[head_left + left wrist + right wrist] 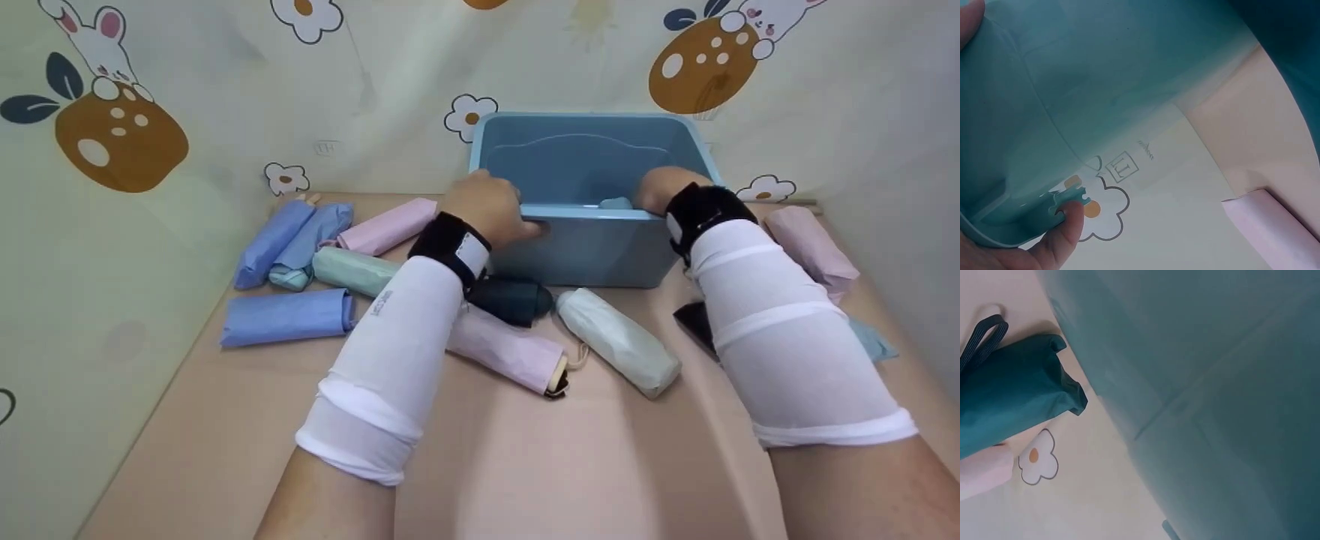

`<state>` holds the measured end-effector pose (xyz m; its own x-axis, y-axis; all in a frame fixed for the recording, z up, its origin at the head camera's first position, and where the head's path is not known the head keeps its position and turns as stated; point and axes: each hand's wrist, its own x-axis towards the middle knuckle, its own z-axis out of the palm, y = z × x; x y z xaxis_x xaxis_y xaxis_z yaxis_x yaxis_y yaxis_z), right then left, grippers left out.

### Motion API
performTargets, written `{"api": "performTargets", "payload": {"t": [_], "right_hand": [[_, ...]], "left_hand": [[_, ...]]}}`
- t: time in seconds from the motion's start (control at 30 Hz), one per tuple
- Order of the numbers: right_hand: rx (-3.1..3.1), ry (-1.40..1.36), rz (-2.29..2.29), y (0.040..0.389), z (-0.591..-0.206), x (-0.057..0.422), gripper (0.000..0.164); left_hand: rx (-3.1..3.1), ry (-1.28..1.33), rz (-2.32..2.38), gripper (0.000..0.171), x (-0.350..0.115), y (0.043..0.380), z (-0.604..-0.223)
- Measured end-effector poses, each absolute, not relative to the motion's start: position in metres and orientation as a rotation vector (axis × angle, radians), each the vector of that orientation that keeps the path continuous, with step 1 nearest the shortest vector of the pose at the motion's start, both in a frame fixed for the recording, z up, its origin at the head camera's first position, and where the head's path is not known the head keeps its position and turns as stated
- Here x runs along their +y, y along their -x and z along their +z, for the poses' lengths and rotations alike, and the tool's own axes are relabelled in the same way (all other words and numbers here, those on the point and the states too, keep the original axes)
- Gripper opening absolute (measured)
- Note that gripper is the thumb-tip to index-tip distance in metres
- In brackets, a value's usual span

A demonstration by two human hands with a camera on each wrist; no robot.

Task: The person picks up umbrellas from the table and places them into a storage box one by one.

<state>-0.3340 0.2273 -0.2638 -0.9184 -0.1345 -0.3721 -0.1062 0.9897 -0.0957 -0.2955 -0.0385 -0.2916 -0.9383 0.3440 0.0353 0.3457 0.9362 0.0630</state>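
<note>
A blue plastic bin (585, 244) stands against the back wall, its open top facing up. My left hand (484, 206) grips the bin's rim at the front left corner, the thumb over the front wall. In the left wrist view, a finger (1069, 228) of that hand curls at the bin's edge. My right hand (664, 187) reaches over the front right rim, its fingers hidden inside the bin. Beside it a pale blue piece (615, 203) shows just above the front rim. I cannot tell whether the right hand holds it.
Folded umbrellas in sleeves lie around: blue (289, 316), green (356, 271), pink (510, 349) and pale mint (619, 341). A dark green one (510, 300) lies before the bin. At the right are a pink one (810, 247) and a black object (697, 326) partly under my forearm.
</note>
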Motion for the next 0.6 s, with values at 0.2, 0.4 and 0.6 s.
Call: {"api": "performTargets", "payload": {"t": [0.2,0.4,0.6], "right_hand": [[2.824,0.089,-0.247,0.332,-0.266,0.229,0.04],[2.963,0.007,-0.5,0.324,-0.27,0.228,0.043],[3.105,0.02,-0.962,0.306,-0.273,0.233,0.048]], "left_hand": [[-3.052,0.558,-0.106,0.06,-0.037,0.296,-0.291],[-3.044,0.566,-0.112,0.062,-0.037,0.296,-0.292],[-3.042,0.561,-0.126,0.065,-0.039,0.297,-0.295]]}}
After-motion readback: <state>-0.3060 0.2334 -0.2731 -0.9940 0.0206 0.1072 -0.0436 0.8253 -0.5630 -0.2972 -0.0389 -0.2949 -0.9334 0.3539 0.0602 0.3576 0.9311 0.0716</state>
